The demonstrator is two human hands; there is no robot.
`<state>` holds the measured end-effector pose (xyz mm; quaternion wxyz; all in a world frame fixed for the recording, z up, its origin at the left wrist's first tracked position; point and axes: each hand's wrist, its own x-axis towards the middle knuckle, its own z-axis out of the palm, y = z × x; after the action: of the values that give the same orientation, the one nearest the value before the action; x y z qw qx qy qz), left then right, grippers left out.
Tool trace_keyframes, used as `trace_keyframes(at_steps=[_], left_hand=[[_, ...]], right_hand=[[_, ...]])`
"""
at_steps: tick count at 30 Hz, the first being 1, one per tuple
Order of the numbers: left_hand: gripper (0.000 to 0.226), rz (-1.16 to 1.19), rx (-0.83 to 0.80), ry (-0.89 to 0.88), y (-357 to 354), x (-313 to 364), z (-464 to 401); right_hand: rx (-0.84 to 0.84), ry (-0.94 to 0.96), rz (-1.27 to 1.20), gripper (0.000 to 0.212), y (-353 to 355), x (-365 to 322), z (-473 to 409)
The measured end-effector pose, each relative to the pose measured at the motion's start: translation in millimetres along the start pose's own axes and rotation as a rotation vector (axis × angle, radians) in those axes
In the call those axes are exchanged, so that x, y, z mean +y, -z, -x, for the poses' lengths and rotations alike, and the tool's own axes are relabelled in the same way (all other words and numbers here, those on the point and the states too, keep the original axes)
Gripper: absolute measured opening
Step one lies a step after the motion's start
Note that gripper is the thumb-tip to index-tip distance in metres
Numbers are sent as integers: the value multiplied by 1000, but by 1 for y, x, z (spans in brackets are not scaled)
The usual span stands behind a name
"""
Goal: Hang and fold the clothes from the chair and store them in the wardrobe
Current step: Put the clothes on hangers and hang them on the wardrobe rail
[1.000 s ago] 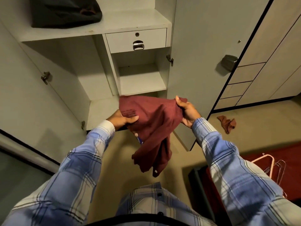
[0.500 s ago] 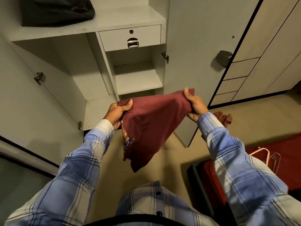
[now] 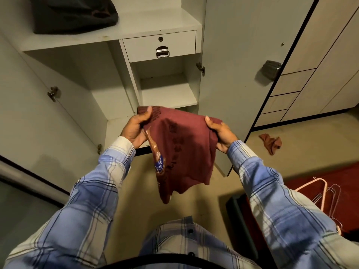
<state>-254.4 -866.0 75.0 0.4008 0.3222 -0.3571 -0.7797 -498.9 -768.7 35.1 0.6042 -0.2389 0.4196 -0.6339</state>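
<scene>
A maroon printed T-shirt [image 3: 184, 150] hangs half folded in front of the open wardrobe [image 3: 167, 94]. My left hand [image 3: 137, 127] grips its upper left corner, thumb on top. My right hand [image 3: 220, 133] grips the upper right corner. The lower part of the shirt drops loose above the floor. Behind the shirt are the wardrobe's small lower shelves; the bottom one is partly hidden by the fabric.
A dark folded garment [image 3: 73, 14] lies on the upper shelf above a drawer [image 3: 159, 45]. The right wardrobe door [image 3: 242, 65] stands open. A small reddish cloth [image 3: 271, 143] lies on the floor. Wire and pink hangers [image 3: 326, 193] rest on a red surface at right.
The shirt has been drawn flatter between my hands. My right hand has come lower and closer, and both hands now hold the top edge about level.
</scene>
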Motion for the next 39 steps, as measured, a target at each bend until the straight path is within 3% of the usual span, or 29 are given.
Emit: trace_keyframes(at_steps=[1,3,5,6,10,14,16,19,20,23,24,27,30,34,38,39], left_hand=[[20,11,-77,12,3,-1,2],[24,-248,-135,70,6,-11,8],[24,-480,-89,125,9,-27,10],[19,-490,-38,139,10,-33,10],[10,-375,188,59,7,-39,2],[13,-354,289,5,0,-35,-1],[12,-367,290,9,-1,-33,0],[15,-239,264,12,-8,-28,1],[16,-193,260,6,-10,-26,0],[18,-129,262,0,-13,-20,-3],[22,-119,273,1,-11,-19,-5],[33,-126,288,34,-2,-14,-4],[21,-221,273,40,2,-9,-2],[14,23,81,38,8,-6,2],[18,-450,104,61,15,-23,6],[17,-463,145,55,16,-27,6]], right_hand=[[12,0,-34,29,-4,-1,-1],[47,1,-80,28,-6,-1,-4],[102,-8,-67,18,-5,-2,-7],[137,-15,-44,16,-3,-1,-8],[206,-27,157,17,13,-1,-9],[223,-133,422,22,20,-8,-4],[203,-71,325,23,20,-13,-2],[102,50,-74,31,19,-16,-2],[50,35,-76,33,17,-15,-1],[-21,-120,378,32,13,2,2],[-26,-126,429,31,13,6,3],[25,-51,220,25,9,10,1],[96,27,103,7,3,7,-1],[144,69,10,9,-4,1,-3],[202,61,-26,8,-3,3,-10],[227,44,12,8,-1,4,-12]])
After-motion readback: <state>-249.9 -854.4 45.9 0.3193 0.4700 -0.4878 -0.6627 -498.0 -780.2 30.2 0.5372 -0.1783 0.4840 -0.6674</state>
